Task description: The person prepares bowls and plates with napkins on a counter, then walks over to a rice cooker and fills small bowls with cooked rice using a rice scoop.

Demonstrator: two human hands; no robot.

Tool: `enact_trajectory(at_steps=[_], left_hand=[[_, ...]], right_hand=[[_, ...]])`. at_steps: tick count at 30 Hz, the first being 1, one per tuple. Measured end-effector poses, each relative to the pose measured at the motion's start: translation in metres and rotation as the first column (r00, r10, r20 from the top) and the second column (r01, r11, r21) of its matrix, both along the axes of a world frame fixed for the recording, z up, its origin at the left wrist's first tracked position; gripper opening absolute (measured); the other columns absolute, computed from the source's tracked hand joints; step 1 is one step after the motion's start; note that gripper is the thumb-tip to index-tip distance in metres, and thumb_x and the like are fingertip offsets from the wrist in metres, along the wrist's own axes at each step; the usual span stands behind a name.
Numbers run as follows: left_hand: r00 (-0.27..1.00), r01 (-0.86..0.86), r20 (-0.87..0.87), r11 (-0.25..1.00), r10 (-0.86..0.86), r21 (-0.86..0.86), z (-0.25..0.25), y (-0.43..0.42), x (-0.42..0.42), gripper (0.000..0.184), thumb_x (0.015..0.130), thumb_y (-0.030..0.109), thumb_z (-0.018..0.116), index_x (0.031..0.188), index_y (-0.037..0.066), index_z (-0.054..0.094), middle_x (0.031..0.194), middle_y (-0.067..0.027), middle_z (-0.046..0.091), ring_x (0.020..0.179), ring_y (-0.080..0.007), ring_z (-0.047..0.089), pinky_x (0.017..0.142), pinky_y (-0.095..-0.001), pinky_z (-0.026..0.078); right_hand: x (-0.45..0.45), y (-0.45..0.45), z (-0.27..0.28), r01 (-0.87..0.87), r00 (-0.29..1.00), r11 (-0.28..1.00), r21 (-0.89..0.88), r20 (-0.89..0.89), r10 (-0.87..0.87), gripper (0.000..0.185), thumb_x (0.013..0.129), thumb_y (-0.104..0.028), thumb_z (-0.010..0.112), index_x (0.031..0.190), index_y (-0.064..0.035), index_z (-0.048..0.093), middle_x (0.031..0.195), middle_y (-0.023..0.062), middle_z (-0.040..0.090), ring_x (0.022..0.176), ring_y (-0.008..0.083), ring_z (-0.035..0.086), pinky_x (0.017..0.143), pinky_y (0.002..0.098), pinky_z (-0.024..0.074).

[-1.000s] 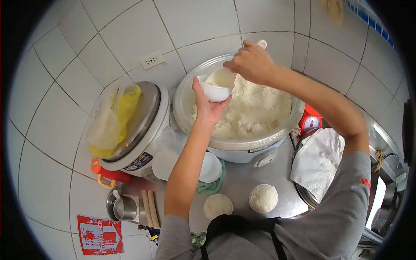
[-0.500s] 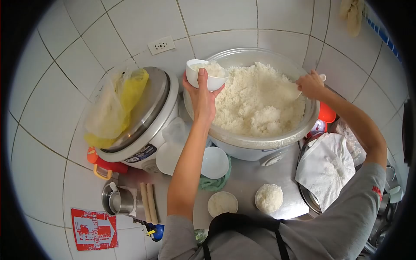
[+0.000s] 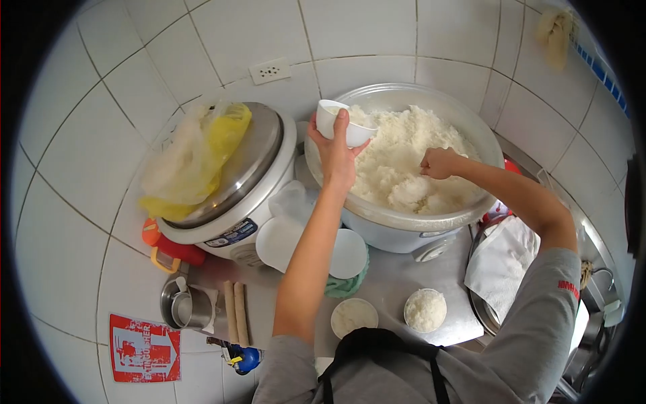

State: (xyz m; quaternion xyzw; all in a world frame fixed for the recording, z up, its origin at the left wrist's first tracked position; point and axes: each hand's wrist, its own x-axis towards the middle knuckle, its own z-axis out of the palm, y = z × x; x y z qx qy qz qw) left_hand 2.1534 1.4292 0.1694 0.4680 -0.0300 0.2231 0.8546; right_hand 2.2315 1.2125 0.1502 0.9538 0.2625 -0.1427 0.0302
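My left hand (image 3: pixel 336 155) grips a white bowl (image 3: pixel 359 135) from below, thumb up its near side. The bowl tilts rightward with some rice in it, over the left rim of a large rice cooker (image 3: pixel 377 214). White cooked rice (image 3: pixel 417 131) fills the cooker's pot. My right hand (image 3: pixel 441 163) is closed low over the rice, around a rice paddle whose handle showed earlier; the paddle itself is hardly visible now. Two bowls of rice stand on the counter near my body: a flatter one (image 3: pixel 354 318) and a heaped one (image 3: pixel 425 311).
Left stands a second cooker (image 3: pixel 266 175), its steel lid under yellow and clear plastic bags (image 3: pixel 195 161). White bowls (image 3: pixel 348 254) sit by a green cloth (image 3: pixel 348 283). A white cloth (image 3: pixel 501 262) lies right; metal pots (image 3: pixel 192 310) stand left.
My right hand has moved left and down from the pot's right rim to over the rice. The bowl in my left hand has tipped further to the right. The view has shifted slightly.
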Motion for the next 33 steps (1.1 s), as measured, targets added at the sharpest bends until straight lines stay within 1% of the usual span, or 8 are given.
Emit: enact_trajectory(at_steps=[4, 14, 19, 22, 24, 26, 29, 33], left_hand=[[0.999, -0.033, -0.021, 0.999, 0.033, 0.003, 0.002, 0.001, 0.0, 0.085, 0.077, 0.043, 0.063, 0.132, 0.015, 0.005, 0.129, -0.0167, 0.025, 0.116, -0.0337, 0.038, 0.084, -0.0539, 0.045], [0.975, -0.193, 0.098, 0.978, 0.201, -0.083, 0.004, 0.01, -0.012, 0.07, 0.082, 0.054, 0.051, 0.131, 0.019, 0.017, 0.129, -0.012, 0.029, 0.119, -0.0279, 0.035, 0.086, -0.0497, 0.042], [0.985, -0.172, -0.035, 0.985, 0.171, -0.022, 0.02, 0.017, -0.031, 0.065, 0.083, 0.058, 0.047, 0.127, 0.019, 0.021, 0.128, -0.0123, 0.031, 0.115, -0.0298, 0.04, 0.086, -0.0522, 0.041], [0.986, 0.063, -0.155, 0.997, -0.068, -0.038, 0.012, 0.013, -0.02, 0.068, 0.083, 0.06, 0.044, 0.129, 0.016, 0.02, 0.127, -0.0139, 0.033, 0.114, -0.0315, 0.041, 0.087, -0.0542, 0.04], [0.956, 0.213, -0.183, 0.971, -0.231, -0.109, 0.005, 0.002, -0.008, 0.071, 0.083, 0.062, 0.041, 0.129, 0.013, 0.02, 0.127, -0.0149, 0.033, 0.113, -0.0327, 0.041, 0.088, -0.0553, 0.039], [0.926, 0.298, -0.174, 0.933, -0.334, -0.203, 0.003, -0.017, 0.004, 0.074, 0.083, 0.064, 0.038, 0.129, 0.009, 0.021, 0.127, -0.0157, 0.033, 0.113, -0.0337, 0.042, 0.089, -0.0562, 0.039], [0.92, 0.289, -0.159, 0.895, -0.357, -0.338, 0.002, -0.025, 0.013, 0.072, 0.083, 0.065, 0.034, 0.127, 0.008, 0.03, 0.126, -0.0156, 0.037, 0.112, -0.0335, 0.043, 0.092, -0.0548, 0.037], [0.95, 0.286, -0.079, 0.942, -0.303, -0.175, -0.001, -0.007, 0.026, 0.073, 0.081, 0.063, 0.043, 0.128, 0.01, 0.025, 0.12, -0.0165, 0.04, 0.106, -0.0336, 0.046, 0.079, -0.0521, 0.045]], right_hand=[[0.019, 0.023, -0.021, -0.148, 0.963, 0.935, 0.324, -0.167, 0.21, 0.026, 0.078, -0.023, 0.053, 0.07, -0.001, 0.062, 0.061, 0.0068, 0.057, 0.06, 0.0174, 0.054, 0.057, 0.035, 0.0427], [0.021, 0.061, -0.02, 0.106, 0.842, 0.85, 0.517, -0.502, 0.2, 0.031, 0.083, -0.023, 0.053, 0.1, 0.0018, 0.062, 0.078, 0.0072, 0.061, 0.063, 0.0132, 0.054, 0.053, 0.0278, 0.0431], [0.043, 0.025, 0.057, 0.123, 0.96, 0.824, 0.554, -0.275, 0.042, 0.03, 0.081, -0.018, 0.055, 0.104, -0.0011, 0.063, 0.072, 0.0075, 0.061, 0.059, 0.0132, 0.052, 0.05, 0.026, 0.0425], [0.043, 0.021, 0.093, -0.103, 0.964, 0.904, 0.415, 0.266, -0.012, 0.021, 0.079, -0.02, 0.056, 0.094, -0.01, 0.067, 0.076, 0.0062, 0.064, 0.064, 0.0169, 0.058, 0.059, 0.0323, 0.045], [0.015, 0.039, 0.11, -0.164, 0.763, 0.956, 0.242, 0.645, -0.033, 0.019, 0.079, -0.02, 0.058, 0.095, -0.0135, 0.066, 0.077, 0.0101, 0.064, 0.069, 0.0195, 0.062, 0.066, 0.033, 0.0453], [-0.025, 0.064, 0.105, -0.053, 0.655, 0.996, -0.069, 0.75, 0.087, 0.028, 0.076, -0.018, 0.059, 0.104, -0.0154, 0.061, 0.086, 0.0097, 0.064, 0.077, 0.0229, 0.063, 0.07, 0.0342, 0.045], [-0.066, 0.072, 0.09, -0.083, 0.586, 0.989, -0.12, 0.797, 0.146, 0.031, 0.077, -0.009, 0.053, 0.107, -0.0123, 0.057, 0.081, 0.0081, 0.063, 0.077, 0.0227, 0.062, 0.069, 0.0352, 0.0459], [-0.06, 0.039, 0.127, -0.245, 0.588, 0.937, 0.247, 0.807, -0.058, 0.021, 0.074, -0.01, 0.056, 0.095, -0.0048, 0.058, 0.077, 0.0118, 0.063, 0.072, 0.0283, 0.063, 0.06, 0.0363, 0.0493]])
